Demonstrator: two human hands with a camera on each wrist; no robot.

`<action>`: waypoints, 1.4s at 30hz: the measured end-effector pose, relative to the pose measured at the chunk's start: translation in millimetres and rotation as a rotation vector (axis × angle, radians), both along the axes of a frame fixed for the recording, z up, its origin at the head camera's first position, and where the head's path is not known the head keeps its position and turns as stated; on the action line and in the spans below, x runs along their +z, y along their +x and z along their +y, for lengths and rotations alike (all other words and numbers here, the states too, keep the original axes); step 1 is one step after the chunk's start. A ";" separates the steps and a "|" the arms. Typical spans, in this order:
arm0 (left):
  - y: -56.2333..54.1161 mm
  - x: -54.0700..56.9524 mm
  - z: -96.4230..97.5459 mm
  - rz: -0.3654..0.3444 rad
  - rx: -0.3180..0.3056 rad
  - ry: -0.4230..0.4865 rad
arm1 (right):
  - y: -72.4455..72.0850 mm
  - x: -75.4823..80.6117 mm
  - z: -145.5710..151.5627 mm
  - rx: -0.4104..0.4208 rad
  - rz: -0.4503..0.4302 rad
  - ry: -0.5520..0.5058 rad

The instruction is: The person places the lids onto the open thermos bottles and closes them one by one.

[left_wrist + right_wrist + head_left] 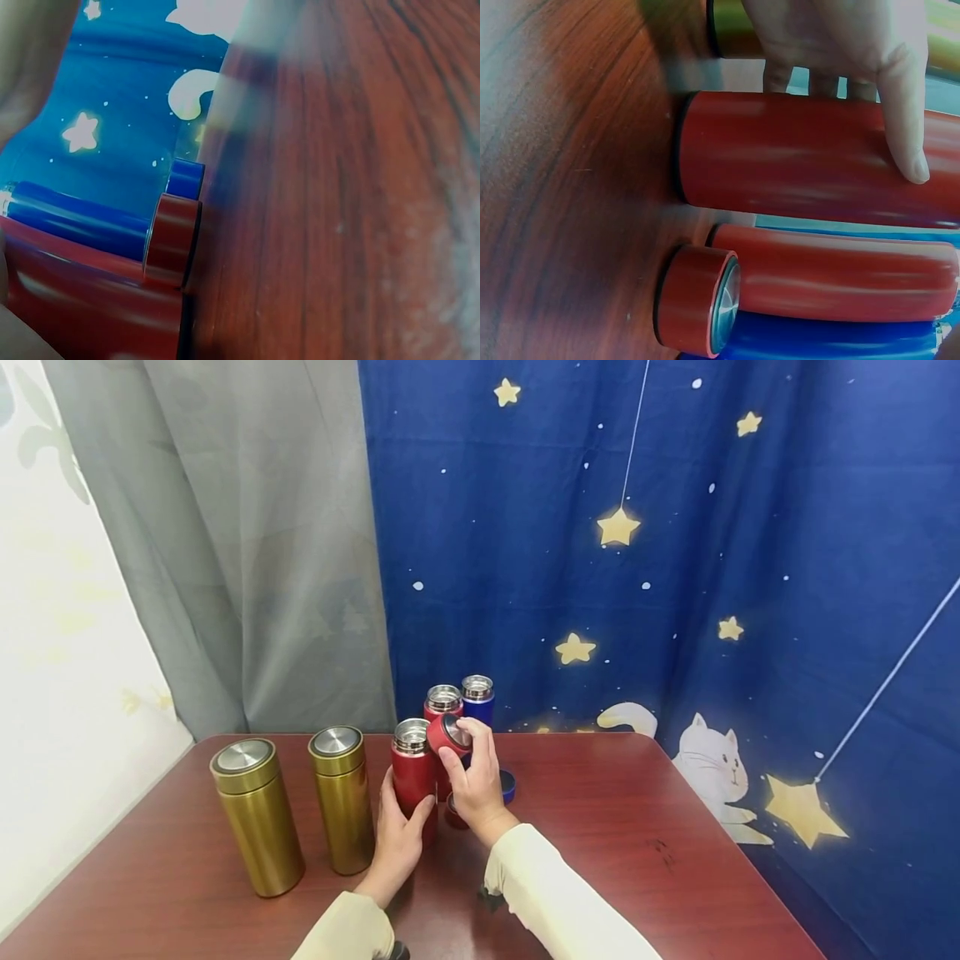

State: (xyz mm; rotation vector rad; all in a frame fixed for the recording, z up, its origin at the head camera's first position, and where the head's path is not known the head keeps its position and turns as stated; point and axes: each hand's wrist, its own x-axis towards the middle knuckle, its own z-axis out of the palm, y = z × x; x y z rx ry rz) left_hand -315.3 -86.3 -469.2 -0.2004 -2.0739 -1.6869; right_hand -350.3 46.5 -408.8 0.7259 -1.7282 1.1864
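Observation:
My left hand (397, 839) grips the body of a red thermos bottle (412, 777) that stands upright on the table. In the right wrist view, the thumb lies across the bottle's side and the other fingers wrap behind it. The bottle's steel mouth is uncovered. Just right of that mouth, my right hand (480, 781) pinches a red lid (442, 737) with a steel top, held tilted. Behind stand a second red bottle (444, 700) and a blue bottle (478, 695), both uncapped. Another red lid (694, 300) sits on the table in front of these two.
Two capped gold thermos bottles, one farther left (258, 827) and one nearer (342, 814), stand left of my hands. A blue lid (508, 785) lies on the table behind my right wrist. The reddish wooden table (600, 827) ends at a blue star-printed curtain (525, 568).

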 end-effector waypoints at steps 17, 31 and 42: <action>0.5 -2.4 0.9 0.013 -0.006 -0.019 | -0.4 17.3 -7.9 0.014 -0.073 0.021; 1.6 -6.3 0.8 0.044 -0.004 -0.038 | -2.2 28.3 -14.9 0.039 -0.040 0.091; 2.2 -5.4 0.8 0.068 -0.016 -0.059 | -3.8 34.4 -17.2 0.066 -0.066 0.139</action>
